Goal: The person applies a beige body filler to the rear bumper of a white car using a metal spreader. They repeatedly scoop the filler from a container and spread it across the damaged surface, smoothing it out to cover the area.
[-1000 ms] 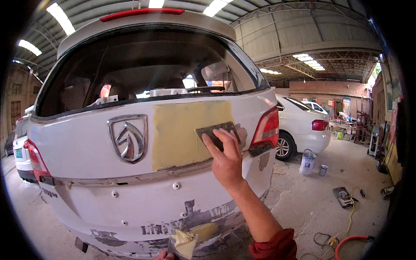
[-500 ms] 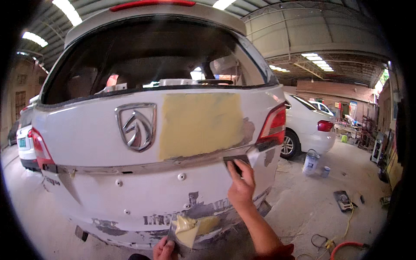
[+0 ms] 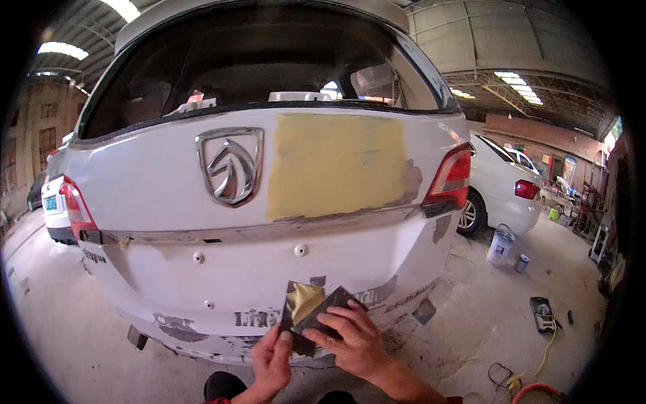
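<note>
In front of the lower bumper, my left hand (image 3: 271, 363) grips a flat putty board (image 3: 286, 315) carrying a lump of yellow body filler (image 3: 305, 300). Held by my right hand (image 3: 354, 345) is a dark, flat putty spreader (image 3: 342, 299), its edge angled against the board beside the filler. My right fingers lie spread along the spreader, with the thumb side close to my left hand. Above them, a broad yellow filler patch (image 3: 340, 165) coats the white tailgate (image 3: 155, 168) between the chrome horse-head badge (image 3: 230, 167) and the right tail light (image 3: 449, 176).
Grey scuffed areas mark the bumper (image 3: 182, 326). White cars stand to the left (image 3: 59, 205) and right (image 3: 505, 188). On the floor at right are a bucket (image 3: 500, 246), a small can (image 3: 521, 263), a boxy device (image 3: 542, 315) with a yellow cord, and a red hose (image 3: 538, 388).
My right hand has come down from below the filler patch to the board, bringing the spreader against it. My left hand has risen slightly. The view has tilted downward.
</note>
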A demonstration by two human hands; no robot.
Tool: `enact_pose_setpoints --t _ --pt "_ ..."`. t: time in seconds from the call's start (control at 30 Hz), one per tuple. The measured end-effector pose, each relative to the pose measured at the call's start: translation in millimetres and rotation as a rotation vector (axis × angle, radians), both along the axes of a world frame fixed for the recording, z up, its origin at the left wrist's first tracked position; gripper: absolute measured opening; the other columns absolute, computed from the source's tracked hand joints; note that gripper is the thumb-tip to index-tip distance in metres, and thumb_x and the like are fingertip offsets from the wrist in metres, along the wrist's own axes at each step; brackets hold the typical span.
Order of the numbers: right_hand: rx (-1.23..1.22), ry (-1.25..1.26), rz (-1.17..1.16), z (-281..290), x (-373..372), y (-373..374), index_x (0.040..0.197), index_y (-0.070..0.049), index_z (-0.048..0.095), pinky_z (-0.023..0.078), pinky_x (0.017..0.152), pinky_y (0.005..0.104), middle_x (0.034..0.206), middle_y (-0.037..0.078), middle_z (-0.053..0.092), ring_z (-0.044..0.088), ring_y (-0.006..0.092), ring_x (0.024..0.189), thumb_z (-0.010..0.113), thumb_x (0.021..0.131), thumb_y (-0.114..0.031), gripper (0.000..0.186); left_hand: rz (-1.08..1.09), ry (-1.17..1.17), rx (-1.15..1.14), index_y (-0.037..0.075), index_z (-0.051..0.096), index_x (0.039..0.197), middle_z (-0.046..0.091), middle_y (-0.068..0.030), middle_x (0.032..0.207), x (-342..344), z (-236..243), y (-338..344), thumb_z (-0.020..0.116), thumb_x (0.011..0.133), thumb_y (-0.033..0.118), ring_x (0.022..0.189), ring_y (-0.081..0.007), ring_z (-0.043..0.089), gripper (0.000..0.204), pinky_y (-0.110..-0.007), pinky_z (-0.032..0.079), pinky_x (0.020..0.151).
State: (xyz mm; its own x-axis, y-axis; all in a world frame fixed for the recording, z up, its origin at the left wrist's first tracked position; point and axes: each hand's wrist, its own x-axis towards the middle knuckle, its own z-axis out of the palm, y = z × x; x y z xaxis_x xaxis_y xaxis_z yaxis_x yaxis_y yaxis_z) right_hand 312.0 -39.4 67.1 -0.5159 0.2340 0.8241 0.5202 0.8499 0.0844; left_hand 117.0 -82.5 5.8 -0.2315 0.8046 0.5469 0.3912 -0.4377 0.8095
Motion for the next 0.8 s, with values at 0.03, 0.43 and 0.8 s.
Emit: enact_pose_setpoints --t 0.03,0.43,0.8 --pt "-0.033 -0.008 -0.005 3 0 -5 0.11 -0.027 0.078 0.047 0.106 0.0478 0.113 0.0 0.066 0.063 0.0228 0.11 0.066 0.076 -0.002 0.044 0.103 0.136 0.047 -0.001 0.061 0.118 0.063 -0.0053 0.103 -10 -8 2 0.055 0.094 0.013 0.092 -0.0159 0.056 0.028 -0.031 0.045 0.08" --pt "0.479 0.373 -0.241 162 27 84 0.115 -0.012 0.074 0.05 0.092 0.044 0.11 0.01 0.066 0.062 0.031 0.106 0.057 0.074 0.011 0.051 -0.322 -0.631 0.045 0.006 0.057 0.113 0.053 0.0011 0.087 -52 -53 16 0.056 0.1 0.02 0.08 -0.0122 0.049 0.019 -0.031 0.041 0.072" --pt "0.564 0.329 -0.367 229 6 121 0.123 -0.022 0.072 0.048 0.098 0.0435 0.117 0.01 0.064 0.059 0.032 0.11 0.057 0.079 0.007 0.055 -0.371 -0.814 0.025 0.007 0.059 0.111 0.047 0.0042 0.076 -30 -12 -8 0.054 0.104 0.022 0.068 -0.0088 0.044 0.017 -0.029 0.039 0.064"
